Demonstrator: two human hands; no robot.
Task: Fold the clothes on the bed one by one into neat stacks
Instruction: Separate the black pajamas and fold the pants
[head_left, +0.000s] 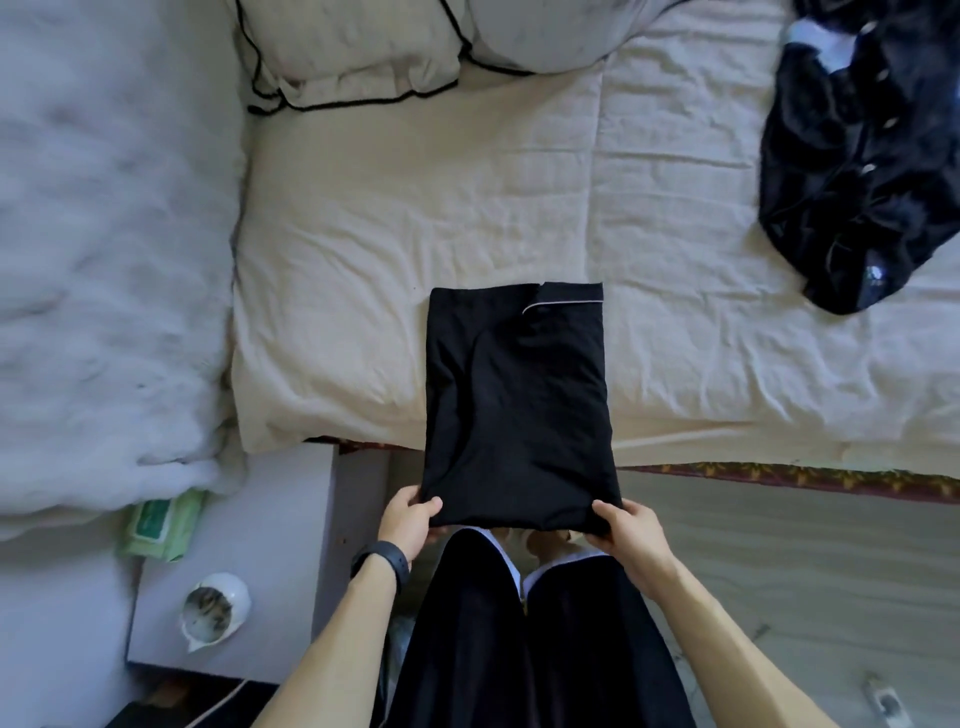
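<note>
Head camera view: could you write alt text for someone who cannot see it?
Seen from above, a person's left hand and right hand pinch the near corners of a folded black garment lying on a cream bed and overhanging its edge. A crumpled heap of dark clothes lies at the far right.

A black garment (517, 400), folded into a neat rectangle with thin pale piping at its far edge, overhangs the near edge of the bed (415, 208), while a crumpled dark pile (862, 171) lies far right.
</note>
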